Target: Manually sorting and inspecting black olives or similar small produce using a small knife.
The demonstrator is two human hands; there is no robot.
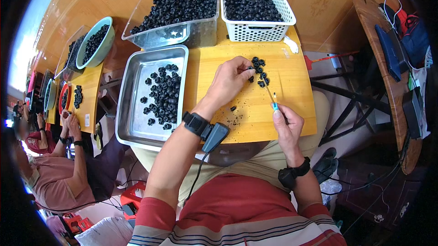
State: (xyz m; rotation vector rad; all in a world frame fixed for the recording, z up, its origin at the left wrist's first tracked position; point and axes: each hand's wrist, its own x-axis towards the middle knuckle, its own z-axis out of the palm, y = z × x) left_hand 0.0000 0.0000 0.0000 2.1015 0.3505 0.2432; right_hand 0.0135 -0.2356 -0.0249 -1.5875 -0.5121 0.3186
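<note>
Tool point(274, 106) clasped in my right hand point(288, 126) points its shaft up-left at black pieces point(259, 69) on the desk point(200, 66); my left hand point(226, 81) is nearer, fingers touching them, whether gripping one I cannot tell.

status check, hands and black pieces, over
Left hand at black pieces. Right hand gripping thin tool, tip by them. Dark crumbs on table, nothing blocking.
</note>
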